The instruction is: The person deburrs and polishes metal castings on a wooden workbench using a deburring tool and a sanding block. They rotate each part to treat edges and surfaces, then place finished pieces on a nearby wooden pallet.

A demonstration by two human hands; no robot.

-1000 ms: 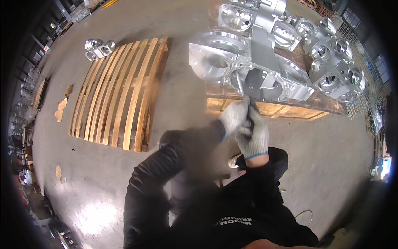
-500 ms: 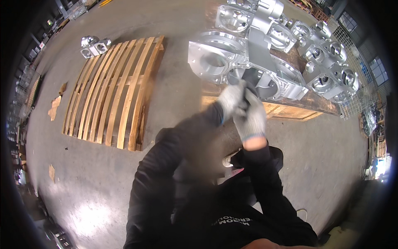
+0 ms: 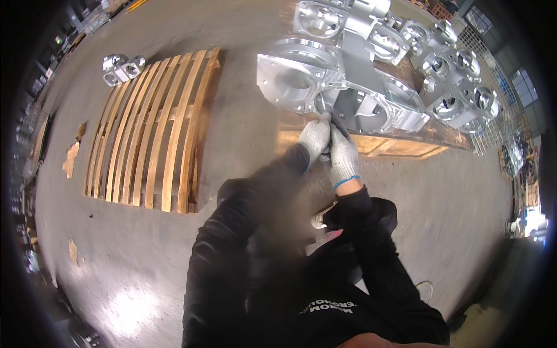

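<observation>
- Grey concrete floor (image 3: 243, 116) stretches beside a brown wooden stand (image 3: 374, 147).
- Large silver metal casting (image 3: 360, 72) with round openings lies along its near edge.
- White-gloved left hand (image 3: 315, 138) and white-gloved right hand (image 3: 343, 155) meet just before it — whether they pinch anything, I cannot tell.

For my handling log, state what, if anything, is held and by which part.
Seemingly a thin metal rod, held by its near end between the left grip and the right grip, at the silver casting; the exact hold is hidden.
</observation>
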